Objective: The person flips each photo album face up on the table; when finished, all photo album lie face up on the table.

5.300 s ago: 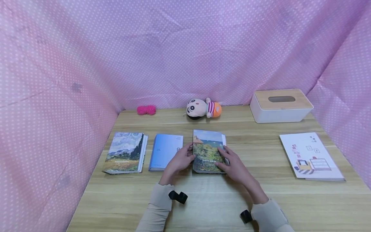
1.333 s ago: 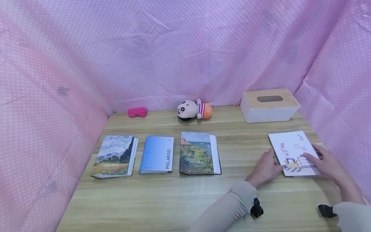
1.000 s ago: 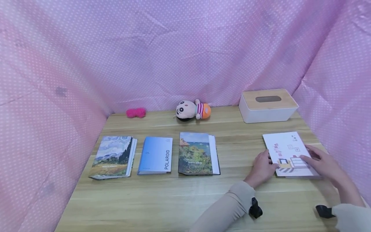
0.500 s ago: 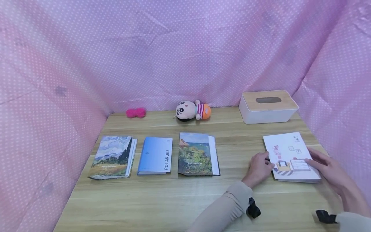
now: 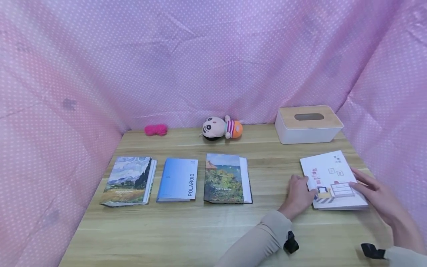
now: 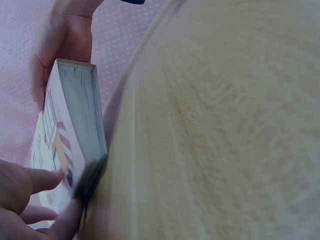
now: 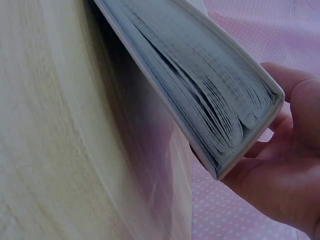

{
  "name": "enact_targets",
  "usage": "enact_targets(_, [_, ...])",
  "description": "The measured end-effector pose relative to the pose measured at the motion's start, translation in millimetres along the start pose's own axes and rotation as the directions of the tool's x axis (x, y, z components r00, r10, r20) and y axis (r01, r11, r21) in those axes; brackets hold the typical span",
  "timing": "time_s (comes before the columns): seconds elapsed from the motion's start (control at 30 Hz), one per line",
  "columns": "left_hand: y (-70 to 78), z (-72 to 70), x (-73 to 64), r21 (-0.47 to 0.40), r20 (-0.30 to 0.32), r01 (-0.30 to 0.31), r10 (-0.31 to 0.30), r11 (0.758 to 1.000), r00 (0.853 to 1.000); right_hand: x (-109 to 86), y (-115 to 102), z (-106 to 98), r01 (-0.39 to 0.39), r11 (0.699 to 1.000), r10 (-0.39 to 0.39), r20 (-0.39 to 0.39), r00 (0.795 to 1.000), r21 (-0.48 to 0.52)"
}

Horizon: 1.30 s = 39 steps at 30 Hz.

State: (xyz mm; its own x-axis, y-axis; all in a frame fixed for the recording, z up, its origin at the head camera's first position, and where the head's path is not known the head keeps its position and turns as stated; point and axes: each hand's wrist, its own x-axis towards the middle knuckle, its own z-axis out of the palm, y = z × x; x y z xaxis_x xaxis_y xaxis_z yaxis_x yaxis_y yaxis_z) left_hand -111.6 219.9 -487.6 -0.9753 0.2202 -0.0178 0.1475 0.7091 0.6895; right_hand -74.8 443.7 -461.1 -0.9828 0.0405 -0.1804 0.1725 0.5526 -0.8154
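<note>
A thick white photo album (image 5: 337, 185), its cover printed with furniture drawings, is at the right side of the table. My right hand (image 5: 383, 196) grips its right edge, thumb on the cover. In the right wrist view the fingers of my right hand (image 7: 280, 170) wrap round the spine, and the album's (image 7: 200, 80) right side is tilted up off the wood. At the opposite edge my left hand (image 5: 298, 194) pinches the album, thumb on the cover. The left wrist view shows this hand (image 6: 25, 200) by the lower corner, beside a dark blurred piece.
Left of the hands lie a landscape photo album (image 5: 223, 181), a blue POLAROID album (image 5: 178, 180) and another landscape album (image 5: 128, 180). Behind are a pink fuzzy bundle (image 5: 155, 129), a plush doll (image 5: 220, 128) and a tissue box (image 5: 308, 126), before a pink dotted curtain (image 5: 200, 55).
Both hands have left the middle landscape album and moved right to the white album. Over the last second the white album has shifted slightly and its tilt has changed in their hold.
</note>
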Motion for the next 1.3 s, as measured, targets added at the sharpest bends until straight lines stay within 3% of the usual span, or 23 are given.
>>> enact_targets(0.07, [3.4,-1.3,-2.8,0.069,0.014,-0.020,0.019,0.997,1.000,-0.6,-2.2,-0.3,-0.005,1.000,0.005,-0.016,1.000,-0.005])
enact_targets(0.37, [9.4,-7.1,-11.6,0.118,0.063,-0.016,0.009,0.993,0.998,-3.6,-16.4,0.1,-0.003,1.000,0.004,-0.040,0.999,0.022])
enact_targets(0.5, [9.2,-6.3,-10.1,0.142,0.068,-0.012,0.002,0.990,0.998,-5.3,-20.2,1.8,0.014,0.996,-0.009,-0.054,0.999,0.090])
enact_targets(0.67, [7.8,-9.7,-8.5,0.140,0.118,-0.016,0.000,0.990,0.993,-4.8,-21.5,2.6,0.062,0.978,-0.048,-0.074,0.996,0.198])
enact_targets(0.77, [4.4,-12.0,-6.3,0.097,0.153,-0.038,0.023,0.995,0.988,-4.4,-22.9,4.3,0.110,0.938,-0.084,-0.092,0.992,0.328])
enact_targets(0.9, [0.7,-15.2,-3.4,0.045,0.185,-0.060,0.051,0.997,0.981,-3.3,-26.6,8.8,0.169,0.824,-0.125,-0.116,0.985,0.542])
enact_targets(0.93, [0.0,-16.0,-3.3,0.032,0.193,-0.059,0.052,0.998,0.980,-3.0,-28.3,9.9,0.172,0.808,-0.126,-0.121,0.985,0.563])
enact_targets(1.0, [-1.2,-18.1,-2.7,0.005,0.206,-0.056,0.054,0.998,0.977,-2.1,-32.2,12.2,0.172,0.799,-0.121,-0.125,0.985,0.577])
enact_targets(1.1, [-2.8,-23.0,-2.8,-0.055,0.222,-0.054,0.065,0.997,0.973,-1.0,-38.5,15.1,0.165,0.808,-0.122,-0.113,0.986,0.565])
enact_targets(1.3, [-4.0,-35.8,-3.6,-0.209,0.230,-0.045,0.094,0.977,0.969,1.2,-49.7,23.4,0.222,0.747,-0.228,-0.073,0.971,0.627])
